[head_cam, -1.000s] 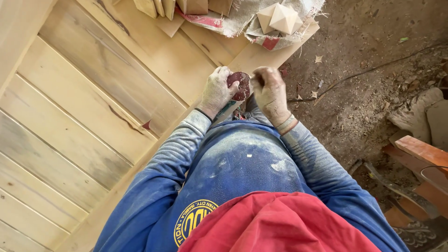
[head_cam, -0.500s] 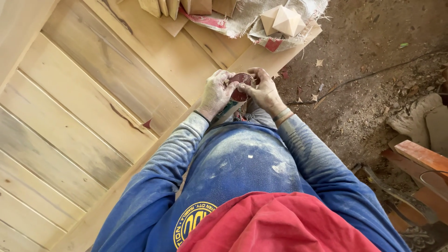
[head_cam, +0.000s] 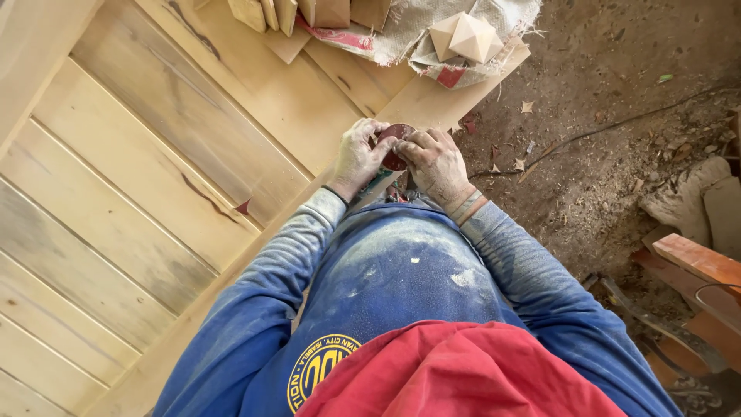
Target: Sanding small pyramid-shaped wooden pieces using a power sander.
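hands (head_cam: 397, 154) closed tighter, round reddish sanding disc (head_cam: 394, 139)

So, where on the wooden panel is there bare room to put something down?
The slanted boards to the left of the left hand lie bare. The top edge is crowded: wooden blocks, a woven sack and a pyramid-shaped wooden piece. Both hands, the right hand too, hold a reddish disc.

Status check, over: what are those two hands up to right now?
Left hand and right hand both grip a dark red disc. Held over the wooden panel edge. Nothing blocking.
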